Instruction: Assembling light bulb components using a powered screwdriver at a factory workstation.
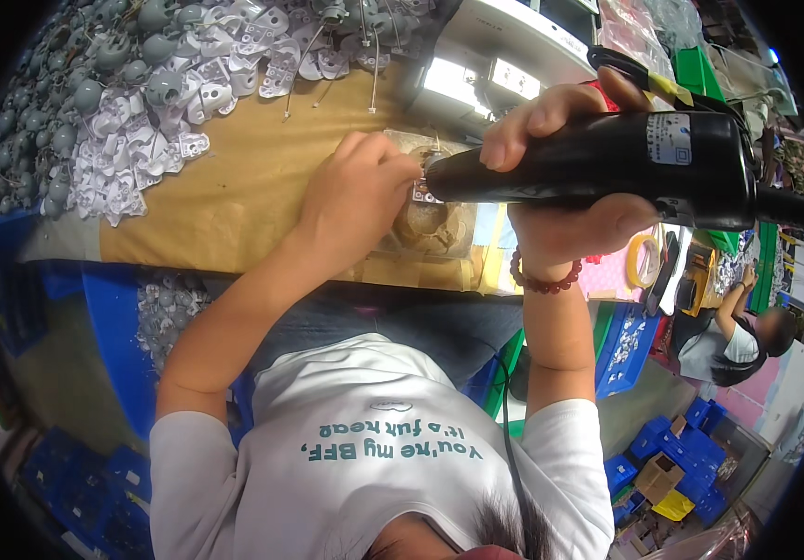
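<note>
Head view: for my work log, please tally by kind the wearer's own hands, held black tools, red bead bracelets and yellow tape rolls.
Left hand and right hand: 2
Black tool: 1
Red bead bracelet: 1
Yellow tape roll: 1
Total: 5

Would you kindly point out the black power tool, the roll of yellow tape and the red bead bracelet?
Black power tool [598, 163], head view: middle of its body.
Roll of yellow tape [631, 262], head view: left side of the ring.
Red bead bracelet [548, 287], head view: beads at its lower edge.
</note>
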A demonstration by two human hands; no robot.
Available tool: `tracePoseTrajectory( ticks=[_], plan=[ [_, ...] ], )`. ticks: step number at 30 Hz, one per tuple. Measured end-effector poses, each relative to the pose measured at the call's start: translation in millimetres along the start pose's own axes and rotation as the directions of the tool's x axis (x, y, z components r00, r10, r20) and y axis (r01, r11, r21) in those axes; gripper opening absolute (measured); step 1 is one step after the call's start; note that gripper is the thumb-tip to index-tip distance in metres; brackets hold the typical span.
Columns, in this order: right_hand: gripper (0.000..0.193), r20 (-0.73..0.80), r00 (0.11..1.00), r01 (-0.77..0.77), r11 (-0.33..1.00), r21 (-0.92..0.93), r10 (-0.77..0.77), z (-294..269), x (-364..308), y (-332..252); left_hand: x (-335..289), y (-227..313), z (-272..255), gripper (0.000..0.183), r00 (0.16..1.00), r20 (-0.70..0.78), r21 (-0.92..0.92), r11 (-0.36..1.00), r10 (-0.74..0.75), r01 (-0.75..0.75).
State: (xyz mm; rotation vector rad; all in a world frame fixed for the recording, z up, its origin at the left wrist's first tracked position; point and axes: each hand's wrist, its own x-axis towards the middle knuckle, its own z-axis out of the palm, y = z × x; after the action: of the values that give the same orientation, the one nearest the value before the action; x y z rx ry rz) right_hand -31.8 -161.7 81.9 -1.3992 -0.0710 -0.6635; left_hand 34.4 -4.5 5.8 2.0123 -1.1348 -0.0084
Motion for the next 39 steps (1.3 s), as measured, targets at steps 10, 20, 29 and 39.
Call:
tracePoseTrajectory(
  ticks=[10,20,29,39],
  plan=[
    [0.107,0.097,0.983,-0.162,0.986,0.05,0.156,8,1,-8,3,-10,-3,0.036,0.997,0.072,-0.037,0.999,0.041,-0.038],
    [0.095,0.248,0.956,0.028,0.895,0.444,-0.153,-21,11,-7,4,3,7,0.043,0.994,0.091,0.078,0.996,-0.061,0.054],
    [0.095,0.228,0.954,0.087,0.907,0.411,-0.195,-33,13,-12,4,2,5,0.04,0.996,0.085,0.074,0.997,-0.041,0.035],
    [0.097,0.173,0.961,0.134,0.909,0.394,-0.217,-23,10,3,4,2,5,0.041,0.994,0.093,0.087,0.995,-0.052,0.044]
  ],
)
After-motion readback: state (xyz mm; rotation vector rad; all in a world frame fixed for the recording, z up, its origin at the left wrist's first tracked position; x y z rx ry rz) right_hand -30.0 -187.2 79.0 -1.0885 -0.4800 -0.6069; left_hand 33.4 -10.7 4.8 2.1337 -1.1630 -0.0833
